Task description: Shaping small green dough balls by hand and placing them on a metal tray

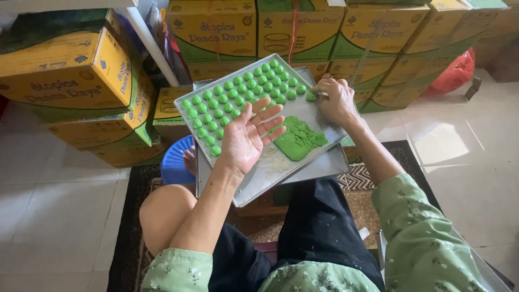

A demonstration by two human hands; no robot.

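A metal baking tray (pixel 254 178) rests tilted on my lap, on top of a second tray. Rows of small green dough balls (pixel 238 94) cover its far half. A flat lump of green dough (pixel 298 139) lies near its right edge. My left hand (pixel 250 136) hovers palm up over the tray's middle, fingers spread and holding nothing. My right hand (pixel 336 100) is at the tray's far right edge, fingers pinched on a green dough ball (pixel 311 96) at the end of a row.
Yellow and green cardboard boxes (pixel 70 86) are stacked at the left and across the back. A blue plastic stool (pixel 175 162) stands under the tray's left side. A red plastic bag (pixel 457 73) lies at the far right. I sit on a patterned mat (pixel 373 176) on white floor tiles.
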